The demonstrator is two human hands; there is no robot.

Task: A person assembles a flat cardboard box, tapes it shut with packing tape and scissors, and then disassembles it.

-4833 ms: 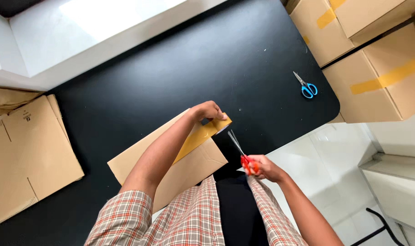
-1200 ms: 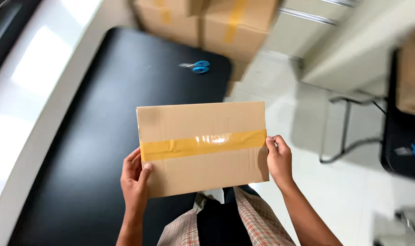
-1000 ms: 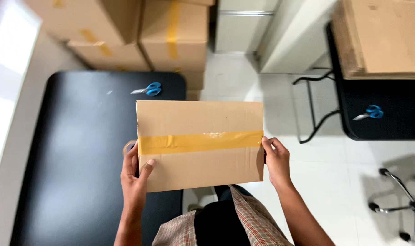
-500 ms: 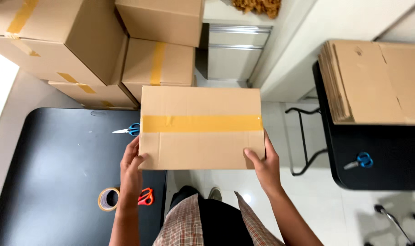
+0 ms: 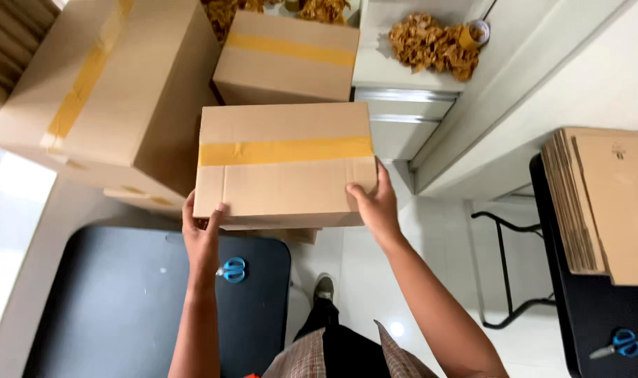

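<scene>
Two hands are clamping a sealed brown cardboard box with a yellow tape band [image 5: 285, 164], left hand [image 5: 203, 234] and right hand [image 5: 373, 203] gripping its lower corners, above the black worktop [image 5: 123, 301], just before stacked taped cartons [image 5: 102, 91]; lifting appears underway, steady level carrying judged necessary.

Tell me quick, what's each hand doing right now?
Left hand: closed on the taped cardboard box, at its lower left corner.
Right hand: closed on the same box, lower right edge.

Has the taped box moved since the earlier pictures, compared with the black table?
Yes. The taped box has moved off the black table, toward the stacked cardboard boxes.
</scene>
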